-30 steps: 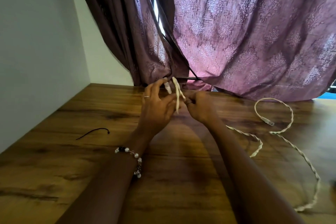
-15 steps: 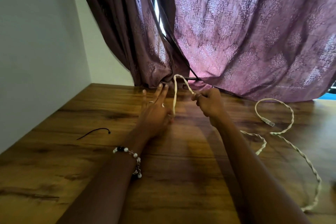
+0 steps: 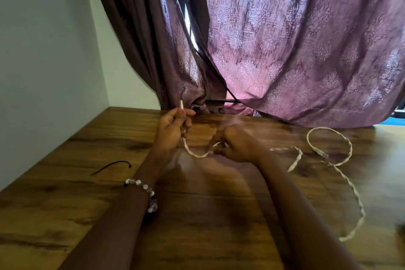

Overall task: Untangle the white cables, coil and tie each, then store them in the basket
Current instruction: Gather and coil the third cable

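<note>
1. Head view: the left hand (image 3: 173, 127) is pinching one end of the white cable (image 3: 341, 182), its tip sticking up above the fingers.
2. The right hand (image 3: 235, 146) is clenching around the same cable a little further along, so a short slack loop is sagging between the two hands just above the wooden surface (image 3: 197, 226).
3. From the right hand the cable is trailing to the right across the surface in loose curves, with a clear plug (image 3: 320, 153) lying inside a loop; it looks twisted like two strands wound together.
4. It is probably handling light, limp and springy, so it is best gripped near the ends and fed through closed fingers.
5. A black tie (image 3: 111, 165) is lying well to the left; no basket is showing.
</note>
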`<action>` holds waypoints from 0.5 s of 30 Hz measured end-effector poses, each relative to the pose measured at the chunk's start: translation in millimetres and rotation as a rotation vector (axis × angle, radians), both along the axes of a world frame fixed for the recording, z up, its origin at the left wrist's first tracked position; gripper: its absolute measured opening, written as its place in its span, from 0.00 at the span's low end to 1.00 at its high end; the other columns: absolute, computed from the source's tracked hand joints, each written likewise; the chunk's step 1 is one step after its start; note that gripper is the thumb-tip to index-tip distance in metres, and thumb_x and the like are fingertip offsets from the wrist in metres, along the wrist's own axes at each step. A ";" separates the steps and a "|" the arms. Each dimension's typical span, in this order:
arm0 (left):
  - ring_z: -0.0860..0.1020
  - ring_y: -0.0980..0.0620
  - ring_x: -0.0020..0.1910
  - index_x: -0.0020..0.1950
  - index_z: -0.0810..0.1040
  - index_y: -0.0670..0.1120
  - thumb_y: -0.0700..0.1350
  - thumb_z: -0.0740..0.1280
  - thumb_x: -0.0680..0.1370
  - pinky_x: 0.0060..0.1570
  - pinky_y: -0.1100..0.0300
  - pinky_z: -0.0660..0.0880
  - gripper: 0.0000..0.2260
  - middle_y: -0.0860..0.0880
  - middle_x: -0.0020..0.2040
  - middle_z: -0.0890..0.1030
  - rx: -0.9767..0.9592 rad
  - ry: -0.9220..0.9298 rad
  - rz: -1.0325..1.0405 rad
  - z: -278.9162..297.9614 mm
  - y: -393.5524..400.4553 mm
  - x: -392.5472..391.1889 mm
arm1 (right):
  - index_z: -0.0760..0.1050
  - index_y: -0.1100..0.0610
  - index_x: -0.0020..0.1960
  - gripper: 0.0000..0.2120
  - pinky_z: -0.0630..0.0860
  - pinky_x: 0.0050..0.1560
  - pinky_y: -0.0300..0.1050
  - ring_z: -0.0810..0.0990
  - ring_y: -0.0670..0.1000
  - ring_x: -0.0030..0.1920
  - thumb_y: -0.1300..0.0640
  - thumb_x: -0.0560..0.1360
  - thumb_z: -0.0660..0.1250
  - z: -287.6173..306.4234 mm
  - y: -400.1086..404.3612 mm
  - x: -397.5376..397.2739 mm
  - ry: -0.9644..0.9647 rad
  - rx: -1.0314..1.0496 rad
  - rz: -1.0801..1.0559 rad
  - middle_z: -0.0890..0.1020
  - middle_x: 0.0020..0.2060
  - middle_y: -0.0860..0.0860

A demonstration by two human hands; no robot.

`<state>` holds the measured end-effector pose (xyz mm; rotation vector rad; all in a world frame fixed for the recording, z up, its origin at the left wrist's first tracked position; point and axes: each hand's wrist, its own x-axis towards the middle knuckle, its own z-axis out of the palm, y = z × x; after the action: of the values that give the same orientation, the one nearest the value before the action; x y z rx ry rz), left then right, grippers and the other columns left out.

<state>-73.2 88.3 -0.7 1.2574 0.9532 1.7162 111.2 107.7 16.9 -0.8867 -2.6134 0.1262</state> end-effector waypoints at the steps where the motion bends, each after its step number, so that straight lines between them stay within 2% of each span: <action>1: 0.67 0.59 0.25 0.46 0.78 0.43 0.42 0.55 0.83 0.26 0.66 0.64 0.13 0.51 0.30 0.74 -0.010 0.037 -0.002 0.1 -2.0 1.5 | 0.84 0.58 0.45 0.07 0.68 0.36 0.31 0.77 0.44 0.37 0.57 0.70 0.70 4.0 -3.7 -3.4 0.070 -0.041 0.068 0.85 0.39 0.53; 3: 0.73 0.58 0.27 0.44 0.78 0.43 0.41 0.56 0.82 0.27 0.66 0.70 0.13 0.49 0.32 0.78 -0.053 0.088 -0.037 -1.7 -4.4 4.4 | 0.84 0.57 0.45 0.07 0.74 0.40 0.40 0.80 0.48 0.39 0.56 0.71 0.69 11.9 -9.8 -7.7 0.263 -0.122 0.139 0.84 0.39 0.51; 5: 0.77 0.56 0.26 0.42 0.77 0.42 0.39 0.57 0.82 0.28 0.65 0.74 0.12 0.49 0.29 0.80 -0.115 0.072 -0.123 -2.7 -7.4 7.2 | 0.82 0.55 0.46 0.05 0.76 0.44 0.45 0.81 0.47 0.41 0.57 0.72 0.69 17.8 -13.1 -9.6 0.473 -0.189 0.146 0.83 0.40 0.49; 8: 0.76 0.51 0.22 0.41 0.75 0.38 0.37 0.56 0.81 0.24 0.62 0.75 0.12 0.44 0.26 0.78 -0.174 0.022 -0.331 -0.1 -13.6 10.4 | 0.82 0.54 0.46 0.04 0.78 0.46 0.52 0.82 0.49 0.41 0.57 0.73 0.69 16.7 -8.9 -9.0 0.687 -0.156 0.073 0.84 0.39 0.49; 12: 0.71 0.52 0.19 0.40 0.75 0.37 0.38 0.52 0.82 0.22 0.64 0.70 0.15 0.45 0.23 0.73 -0.155 0.001 -0.440 4.3 -19.7 12.6 | 0.82 0.53 0.46 0.04 0.78 0.43 0.52 0.82 0.48 0.39 0.55 0.74 0.69 6.9 2.0 0.5 0.848 -0.043 -0.146 0.84 0.37 0.47; 15: 0.71 0.53 0.19 0.41 0.74 0.36 0.41 0.52 0.83 0.21 0.65 0.70 0.16 0.45 0.23 0.74 -0.176 -0.128 -0.400 4.9 -17.5 11.6 | 0.82 0.53 0.43 0.05 0.72 0.37 0.42 0.75 0.40 0.32 0.55 0.75 0.68 5.3 3.3 7.1 0.824 0.038 -0.215 0.79 0.29 0.39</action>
<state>-61.6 70.8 4.2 1.1195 0.7040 1.3518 118.4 111.0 22.2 -0.8568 -1.7462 0.3069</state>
